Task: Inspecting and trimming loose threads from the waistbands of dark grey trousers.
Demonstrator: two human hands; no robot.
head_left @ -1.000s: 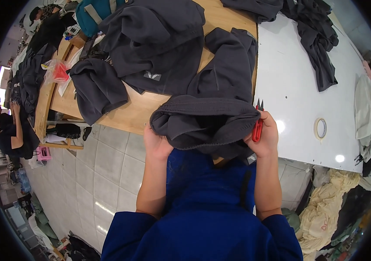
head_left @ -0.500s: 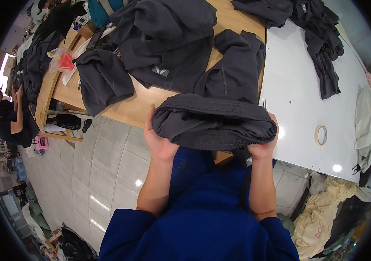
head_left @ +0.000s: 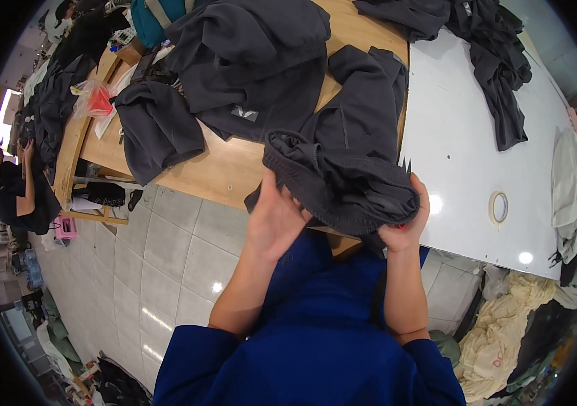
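My left hand (head_left: 275, 216) and my right hand (head_left: 407, 227) both grip the ribbed hem of a dark grey garment (head_left: 349, 162) at the near edge of a wooden table (head_left: 224, 169). The garment hangs bunched between the hands, and its upper part lies back across the table. My right hand also holds a small red tool with dark points sticking up by the thumb; it is mostly hidden. Blue sleeves cover my upper arms.
More dark grey garments (head_left: 255, 64) lie piled on the table, one draped over its left edge (head_left: 156, 128). A white tabletop (head_left: 464, 155) on the right carries a tape roll (head_left: 499, 207) and another dark garment (head_left: 498, 74). A person (head_left: 14, 189) sits far left. Cloth heaps (head_left: 505, 325) lie lower right.
My hands have lifted and turned the garment's hem, bringing it closer together. The left hand moved right and up, the view shifted slightly.
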